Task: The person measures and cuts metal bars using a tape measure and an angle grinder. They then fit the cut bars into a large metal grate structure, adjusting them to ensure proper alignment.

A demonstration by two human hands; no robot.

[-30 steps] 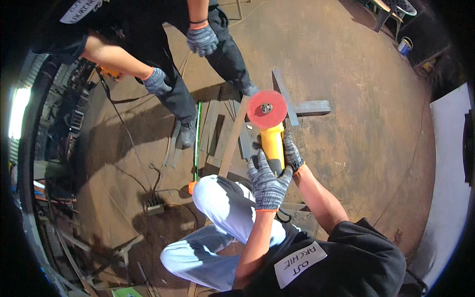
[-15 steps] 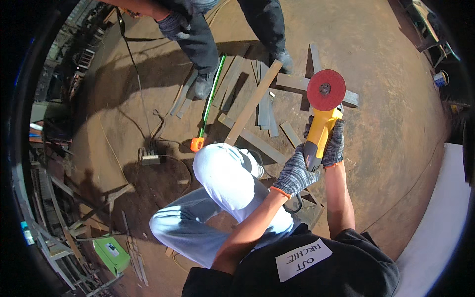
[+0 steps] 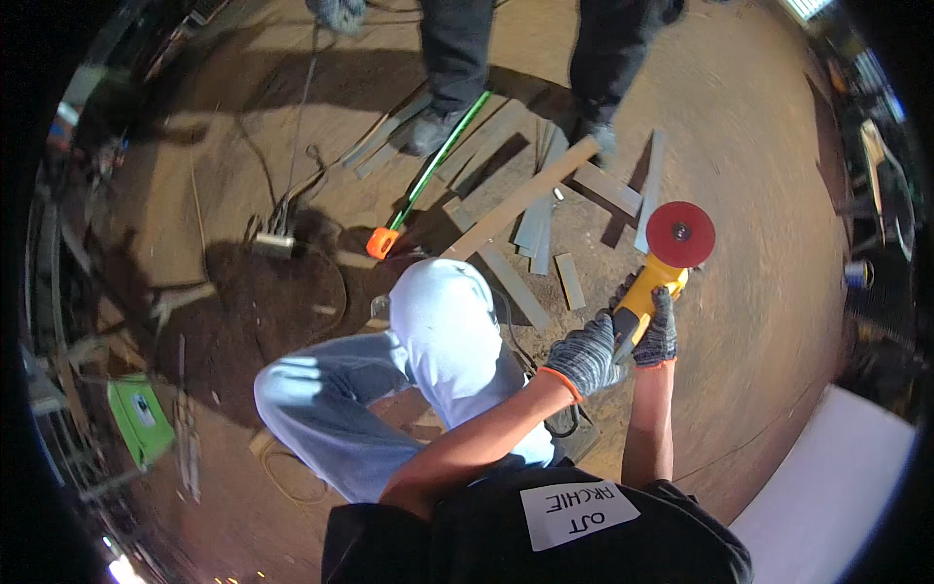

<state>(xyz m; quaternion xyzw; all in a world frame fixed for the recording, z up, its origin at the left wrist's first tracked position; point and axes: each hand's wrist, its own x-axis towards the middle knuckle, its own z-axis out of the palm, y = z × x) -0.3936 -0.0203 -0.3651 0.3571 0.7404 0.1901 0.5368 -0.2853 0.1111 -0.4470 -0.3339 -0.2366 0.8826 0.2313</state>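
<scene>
My left hand (image 3: 586,358), in a grey knitted glove with an orange cuff, is closed around the dark rear end of a yellow and black angle grinder (image 3: 643,299). Higher on the same tool, my right hand (image 3: 660,329), gloved alike, wraps its body. A red abrasive disc (image 3: 681,236) on the grinder's head faces up, held over the floor to the right of my bent knee. Several flat metal bars (image 3: 525,200) lie ahead, some crossing each other. Among them an orange tape measure (image 3: 382,242) rests with its green blade pulled out.
Another person's legs (image 3: 455,58) stand just beyond the bars, and their gloved hand (image 3: 339,14) hangs at the top edge. A power outlet box (image 3: 273,244) with cords sits at left. A green case (image 3: 141,420) lies farther left. White sheeting (image 3: 827,487) is at lower right.
The whole view has shifted and turned a little. The grinder, still in both hands, appears lower and slightly right, away from the crossed bars. The other person's hand has moved toward the top edge.
</scene>
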